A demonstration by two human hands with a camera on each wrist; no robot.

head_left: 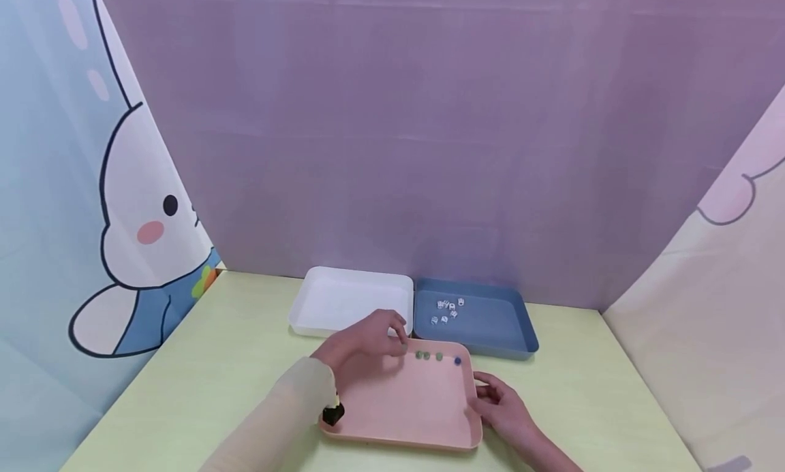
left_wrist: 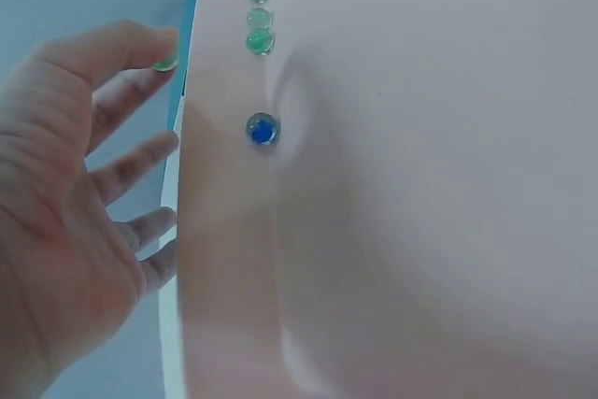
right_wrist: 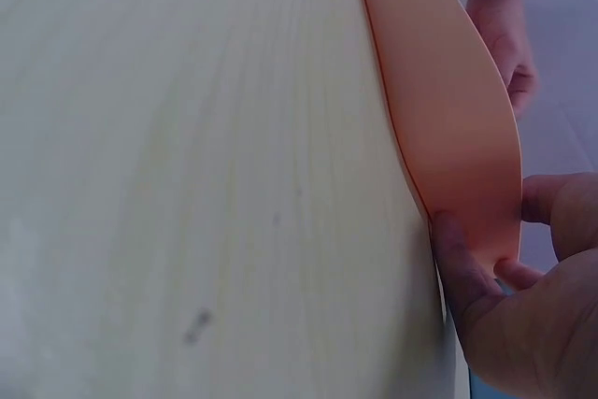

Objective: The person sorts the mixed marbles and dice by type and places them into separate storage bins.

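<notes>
A pink tray [head_left: 405,407] lies at the front of the table. Between thumb and forefinger my left hand [head_left: 374,334] pinches a green glass marble [left_wrist: 165,63], just above the tray's far rim; its other fingers are spread. Inside the tray, along the far wall, several marbles form a row: green marbles [head_left: 439,357] and a blue marble [head_left: 458,361] at the right end. Another blue marble [left_wrist: 263,128] shows in the left wrist view, but my left hand hides it from the head view. My right hand [head_left: 501,411] grips the tray's right side, thumb over the rim.
Behind the pink tray stand a white tray [head_left: 296,315] on the left and a blue tray [head_left: 490,332] on the right. Several small white dice [head_left: 452,306] lie in the blue one. A purple curtain [head_left: 392,131] hangs behind, with printed cloths at both sides.
</notes>
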